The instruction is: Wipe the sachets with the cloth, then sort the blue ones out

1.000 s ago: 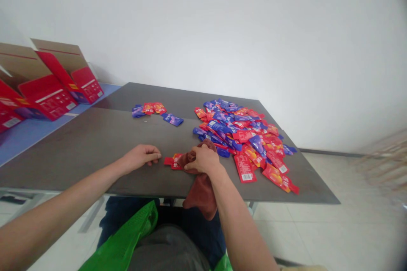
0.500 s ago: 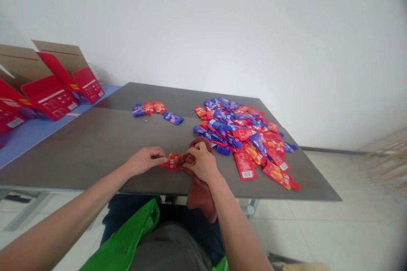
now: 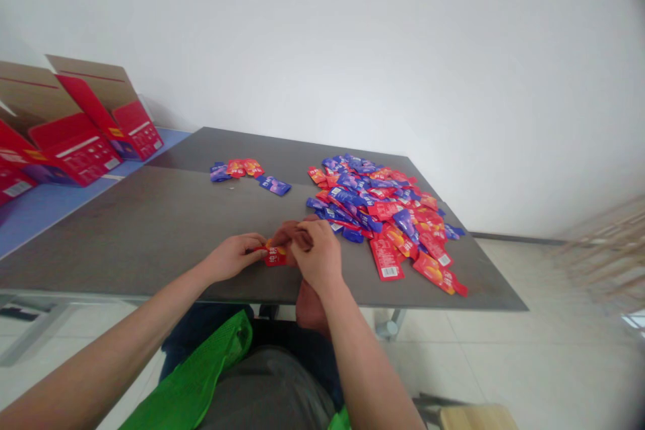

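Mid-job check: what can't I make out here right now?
Head view: right end of the red sachet, hidden by the brown cloth in the right hand.
Head view: lower sachets in the pile, buried under others.
Head view: the leftmost red box, cut off by the left edge.
Head view: white box print, too small.

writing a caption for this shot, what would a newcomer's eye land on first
A big heap of red and blue sachets on the right of the dark table stands out most. Near the front edge, the right hand holds a brown cloth against a red sachet whose end the left hand pinches. Open red boxes stand at far left.
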Demonstrator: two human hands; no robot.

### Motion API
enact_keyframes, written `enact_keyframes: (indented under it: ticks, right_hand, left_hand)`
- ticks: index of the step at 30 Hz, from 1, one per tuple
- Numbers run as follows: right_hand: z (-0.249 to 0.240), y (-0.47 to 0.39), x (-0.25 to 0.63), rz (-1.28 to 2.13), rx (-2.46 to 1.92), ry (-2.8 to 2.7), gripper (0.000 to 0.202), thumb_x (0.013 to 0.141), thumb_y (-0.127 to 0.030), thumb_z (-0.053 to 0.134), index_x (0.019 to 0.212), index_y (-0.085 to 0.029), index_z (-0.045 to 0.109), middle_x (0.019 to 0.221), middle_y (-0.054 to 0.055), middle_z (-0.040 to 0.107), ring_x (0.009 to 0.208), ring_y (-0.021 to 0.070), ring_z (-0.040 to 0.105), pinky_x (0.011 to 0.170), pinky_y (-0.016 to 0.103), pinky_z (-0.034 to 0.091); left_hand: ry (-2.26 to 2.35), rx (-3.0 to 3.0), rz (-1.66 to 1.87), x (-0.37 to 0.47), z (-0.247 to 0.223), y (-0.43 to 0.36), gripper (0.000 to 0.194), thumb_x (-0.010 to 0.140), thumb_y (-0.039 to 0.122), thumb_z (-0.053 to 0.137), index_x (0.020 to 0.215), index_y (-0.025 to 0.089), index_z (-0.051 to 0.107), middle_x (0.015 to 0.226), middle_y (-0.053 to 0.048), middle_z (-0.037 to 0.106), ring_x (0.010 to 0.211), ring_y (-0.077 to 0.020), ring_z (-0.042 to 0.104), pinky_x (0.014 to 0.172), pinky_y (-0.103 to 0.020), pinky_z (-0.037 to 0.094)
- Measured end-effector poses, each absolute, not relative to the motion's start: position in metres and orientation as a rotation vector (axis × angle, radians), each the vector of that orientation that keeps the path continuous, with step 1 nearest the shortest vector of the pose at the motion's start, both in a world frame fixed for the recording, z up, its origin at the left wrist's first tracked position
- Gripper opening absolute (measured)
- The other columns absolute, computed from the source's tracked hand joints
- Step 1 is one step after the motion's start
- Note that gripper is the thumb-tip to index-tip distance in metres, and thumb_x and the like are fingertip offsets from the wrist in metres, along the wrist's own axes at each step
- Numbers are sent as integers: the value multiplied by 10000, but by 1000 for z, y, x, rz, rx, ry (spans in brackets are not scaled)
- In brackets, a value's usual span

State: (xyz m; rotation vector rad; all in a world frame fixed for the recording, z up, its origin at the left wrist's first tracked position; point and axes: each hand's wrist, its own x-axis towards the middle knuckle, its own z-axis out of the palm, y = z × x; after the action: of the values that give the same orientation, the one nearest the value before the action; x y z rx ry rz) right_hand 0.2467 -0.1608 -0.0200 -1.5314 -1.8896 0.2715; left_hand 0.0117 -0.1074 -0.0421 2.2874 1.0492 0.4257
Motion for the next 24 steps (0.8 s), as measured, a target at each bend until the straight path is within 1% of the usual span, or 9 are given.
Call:
enact_keyframes:
  ticks: [2,5,7,10,14,16,19,21,24]
  right_hand:
    - [-19,-161,223,249,-1508,-2086,211,959,-332,567,1142,-275,657,1177,31,599,1077,175,589,876,264,481]
    - [-24,-156,202,236,-1655,-2266,215,988,-402,528,1083,-271,671,1140,48,603,996,197,625,776,282,497]
    - [-28,-151,207,215,-1761,-2237,219,990,-409,525,1080,-267,666,1159,56,598,969,198,642,740,279,493]
    - [-29,-148,241,205,-1975,-2095,202,978,-386,542,1066,-255,668,1163,65,607,952,203,659,726,283,488]
    - [-21,-155,279,191,-2183,-1966,172,970,-343,558,1048,-237,669,1132,77,630,949,211,665,734,293,485]
    - [-16,-161,271,136,-2125,-1964,166,966,-348,565,1063,-245,652,1125,70,628,946,206,659,746,293,484]
    - [-12,-165,232,89,-1881,-2085,218,988,-397,535,1148,-270,611,1152,61,611,976,201,643,771,294,488]
    - [-14,-162,208,117,-1768,-2222,229,1005,-422,507,1146,-276,612,1170,63,603,997,206,640,775,302,494]
    - [-21,-152,206,165,-1827,-2262,225,1006,-415,509,1109,-259,635,1176,77,602,975,211,659,754,307,500]
  left_hand:
    - [1023,2267,446,11,-44,-107,273,937,367,522,923,237,762,1152,-31,718,1093,-236,647,984,-291,463]
    - [1023,2277,452,10,-45,-105,240,911,326,530,844,231,740,1135,-28,713,1064,-225,653,972,-287,470]
    - [1030,2297,443,10,-45,-104,277,936,355,518,799,221,719,1106,-32,712,1033,-216,658,949,-280,473]
    - [1044,2312,431,11,-45,-102,340,967,425,504,805,217,718,1104,-38,715,1014,-212,661,932,-279,475]
    - [1086,2315,415,11,-44,-103,365,961,459,506,799,208,714,1130,-53,710,1006,-217,662,922,-290,479]
    - [1101,2309,424,12,-43,-106,370,950,461,505,776,205,709,1114,-56,714,994,-225,662,922,-298,481]
    - [1072,2286,447,14,-40,-109,279,909,407,533,852,224,736,1105,-41,723,1041,-245,655,971,-312,472]
    - [1050,2275,456,15,-40,-110,238,887,359,534,878,235,738,1094,-36,727,1068,-250,649,995,-318,466]
    - [1069,2301,454,14,-43,-109,284,920,374,502,774,225,694,1077,-44,721,1016,-230,657,950,-307,483]
